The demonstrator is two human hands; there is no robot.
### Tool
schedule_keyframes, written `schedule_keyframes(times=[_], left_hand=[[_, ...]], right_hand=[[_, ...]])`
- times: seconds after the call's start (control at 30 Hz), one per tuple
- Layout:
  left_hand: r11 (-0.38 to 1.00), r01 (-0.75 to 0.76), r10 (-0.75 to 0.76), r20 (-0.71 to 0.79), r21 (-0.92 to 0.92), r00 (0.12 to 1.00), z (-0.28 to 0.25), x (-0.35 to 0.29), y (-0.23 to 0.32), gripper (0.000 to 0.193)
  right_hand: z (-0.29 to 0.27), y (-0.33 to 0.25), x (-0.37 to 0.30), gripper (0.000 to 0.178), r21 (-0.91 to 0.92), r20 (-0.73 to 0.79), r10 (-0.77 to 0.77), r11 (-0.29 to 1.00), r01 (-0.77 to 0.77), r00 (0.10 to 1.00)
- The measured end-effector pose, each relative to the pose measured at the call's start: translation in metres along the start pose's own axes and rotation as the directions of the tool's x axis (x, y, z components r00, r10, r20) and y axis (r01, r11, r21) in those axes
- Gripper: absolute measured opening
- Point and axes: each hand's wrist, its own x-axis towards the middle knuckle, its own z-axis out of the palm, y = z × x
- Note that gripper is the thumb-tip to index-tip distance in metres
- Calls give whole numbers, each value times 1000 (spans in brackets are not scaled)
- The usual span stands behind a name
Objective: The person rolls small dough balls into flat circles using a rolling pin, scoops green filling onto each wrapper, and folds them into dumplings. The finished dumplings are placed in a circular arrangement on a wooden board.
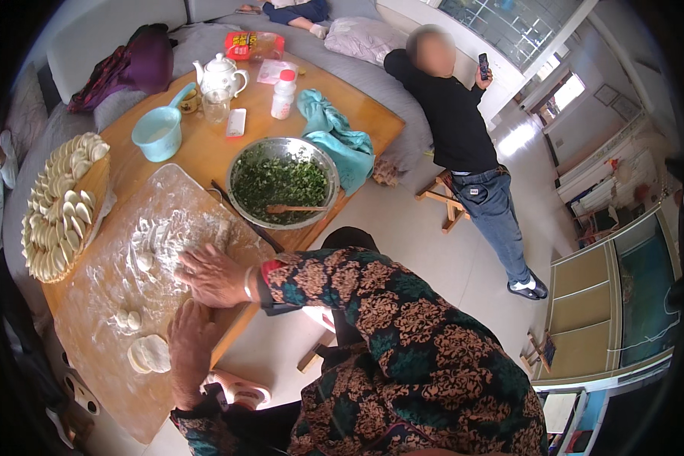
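My right hand (211, 275), a bracelet on its wrist, lies flat with fingers spread on the floured wooden board (106, 304); just beyond its fingertips is a small dough piece (143, 260). A pale rolling pin (222, 232) lies just above the hand. My left hand (190, 342) rests palm down on the board's near edge, holding nothing. Beside it are flattened round wrappers (150, 353), and small dough lumps (128, 319) sit a little farther up. Patterned sleeves cover both forearms.
A metal bowl (315, 163) of chopped green filling with a wooden spoon stands on the wooden table (205, 148). A round tray (102, 182) of folded dumplings, a blue scoop cup (158, 133), a white teapot (220, 74), a bottle (283, 95) and a teal cloth (334, 137) surround it. A person (463, 129) stands right holding a phone.
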Motion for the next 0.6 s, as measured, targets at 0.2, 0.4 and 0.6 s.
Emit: schedule_keyframes(times=[0.2,0.4,0.6], left_hand=[[896,137,-293,-330,-422,898,-4,26,-25,31],[898,279,-350,-168,-341,922,-2,30,-34,22],[959,104,-196,-349,-265,916,13,15,-36,31]], right_hand=[[25,-11,69,78,66,-26,73,995,-71,997],[-25,5,-8,31,-224,133,-292,922,316,947],[6,-3,35,56,-217,-17,-81,973,76,997]])
